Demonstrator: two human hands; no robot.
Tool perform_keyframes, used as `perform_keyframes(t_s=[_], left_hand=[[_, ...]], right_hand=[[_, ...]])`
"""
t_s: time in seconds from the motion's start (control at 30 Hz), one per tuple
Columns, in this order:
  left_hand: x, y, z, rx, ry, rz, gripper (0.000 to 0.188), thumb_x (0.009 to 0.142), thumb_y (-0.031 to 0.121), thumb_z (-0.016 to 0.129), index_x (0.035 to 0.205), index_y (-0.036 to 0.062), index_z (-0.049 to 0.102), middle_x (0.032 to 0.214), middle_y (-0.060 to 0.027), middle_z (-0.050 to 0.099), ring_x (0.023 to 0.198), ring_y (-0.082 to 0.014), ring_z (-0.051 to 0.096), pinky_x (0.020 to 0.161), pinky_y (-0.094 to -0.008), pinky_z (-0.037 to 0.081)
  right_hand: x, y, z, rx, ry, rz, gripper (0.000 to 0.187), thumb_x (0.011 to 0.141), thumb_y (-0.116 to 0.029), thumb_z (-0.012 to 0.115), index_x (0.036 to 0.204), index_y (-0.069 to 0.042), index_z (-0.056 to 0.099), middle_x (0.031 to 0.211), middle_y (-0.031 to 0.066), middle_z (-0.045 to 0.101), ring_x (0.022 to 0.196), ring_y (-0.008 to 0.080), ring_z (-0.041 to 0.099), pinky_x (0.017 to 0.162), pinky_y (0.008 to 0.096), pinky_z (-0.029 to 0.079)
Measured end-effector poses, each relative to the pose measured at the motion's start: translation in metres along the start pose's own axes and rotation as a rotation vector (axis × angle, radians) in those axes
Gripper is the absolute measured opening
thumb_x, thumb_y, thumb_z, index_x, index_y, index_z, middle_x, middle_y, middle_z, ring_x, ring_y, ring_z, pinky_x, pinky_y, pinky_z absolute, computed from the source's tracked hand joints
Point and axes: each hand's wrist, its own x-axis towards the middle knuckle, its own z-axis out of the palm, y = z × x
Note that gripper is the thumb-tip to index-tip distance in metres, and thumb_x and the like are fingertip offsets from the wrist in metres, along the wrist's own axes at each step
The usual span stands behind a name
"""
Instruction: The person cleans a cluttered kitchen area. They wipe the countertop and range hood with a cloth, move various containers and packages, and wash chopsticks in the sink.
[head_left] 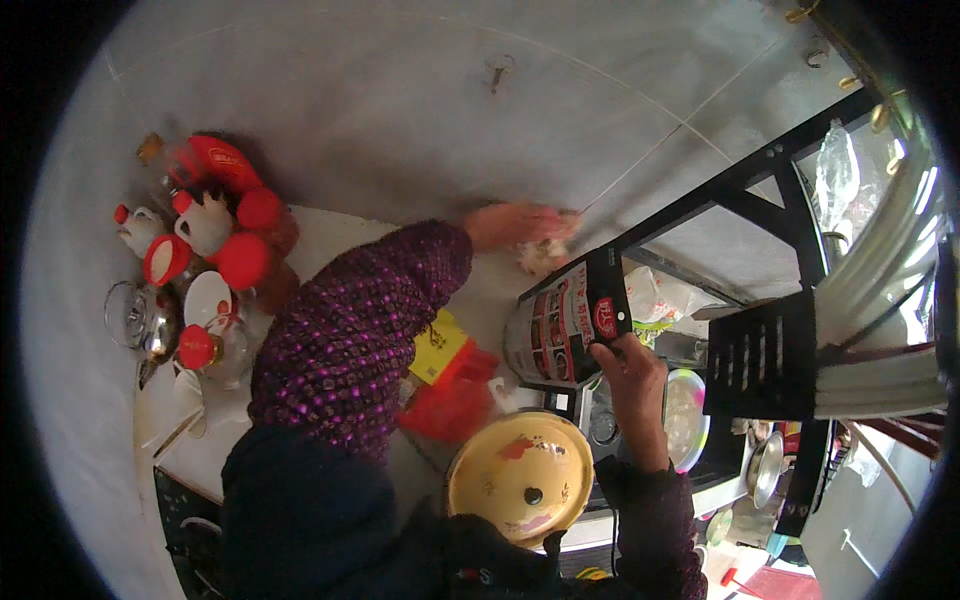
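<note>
My right hand [637,375] pinches the edge of a black printed food pouch [553,325] with a red round emblem, near its corner. The pouch is tilted above the counter. My left arm, in a purple patterned sleeve, reaches far across the counter to the wall. There my left hand [515,225] is smeared by motion, right over a pale, lumpy clump [543,257] whose kind I cannot make out. Whether its fingers are closed on the clump does not show. Between my arms lie a red plastic bag [452,400] and a yellow packet [437,347].
A cream enamel lid [522,480] with a dark knob is in front of me. Red-capped jars and bottles [250,262] crowd the left, beside a metal kettle [160,325]. At the right stand a black rack [765,355] and a pale-rimmed bowl [684,420].
</note>
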Motion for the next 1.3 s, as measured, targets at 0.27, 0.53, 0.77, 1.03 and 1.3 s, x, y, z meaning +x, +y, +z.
perform_keyframes(t_s=[0.27,0.53,0.77,1.03,1.3], left_hand=[[-0.043,0.039,0.033,-0.847,-0.517,-0.201,0.037,0.084,0.011,0.053,0.121,0.0057,0.052,0.118,-0.0036,0.052,0.117,-0.0218,0.05,0.093,-0.0336,0.046],[-0.085,0.018,-0.068,-0.881,-0.182,-0.802,0.029,0.086,0.013,0.057,0.113,0.0032,0.057,0.106,-0.0103,0.063,0.091,-0.0281,0.062,0.081,-0.0379,0.05],[-0.111,0.008,-0.139,-1.949,0.316,-1.638,0.057,0.089,0.006,0.055,0.141,0.0023,0.033,0.116,-0.008,0.057,0.098,-0.0172,0.059,0.079,-0.0316,0.052],[-0.054,0.026,-0.22,-2.225,0.411,-1.47,0.044,0.09,0.008,0.055,0.132,0.0067,0.043,0.117,-0.0055,0.057,0.099,-0.0133,0.059,0.082,-0.0307,0.053],[0.074,0.13,-0.319,-2.522,-0.01,-1.033,0.043,0.088,0.005,0.055,0.13,0.003,0.044,0.119,-0.0071,0.057,0.104,-0.0145,0.058,0.086,-0.0288,0.051]], right_hand=[[-0.011,0.009,-0.006,0.022,0.025,0.048,0.023,0.084,-0.019,0.071,0.082,0.0,0.057,0.071,0.0161,0.06,0.058,0.0247,0.059,0.055,0.0327,0.046],[-0.006,0.004,0.002,0.164,-0.025,-0.001,0.019,0.083,-0.016,0.071,0.093,-0.003,0.061,0.072,0.0079,0.062,0.064,0.0131,0.058,0.06,0.0287,0.047],[-0.007,0.0,-0.011,0.195,-0.156,-0.037,0.056,0.078,-0.004,0.071,0.13,-0.008,0.05,0.108,0.0091,0.062,0.072,0.0137,0.062,0.067,0.0297,0.051],[-0.066,0.006,-0.045,0.174,0.019,-0.105,0.058,0.078,-0.005,0.071,0.132,-0.01,0.05,0.119,0.0113,0.058,0.092,0.0203,0.062,0.075,0.0295,0.051],[-0.154,0.012,-0.081,0.98,0.016,0.102,0.063,0.083,-0.005,0.07,0.14,-0.009,0.042,0.131,0.0085,0.05,0.104,0.0155,0.057,0.086,0.029,0.049]])
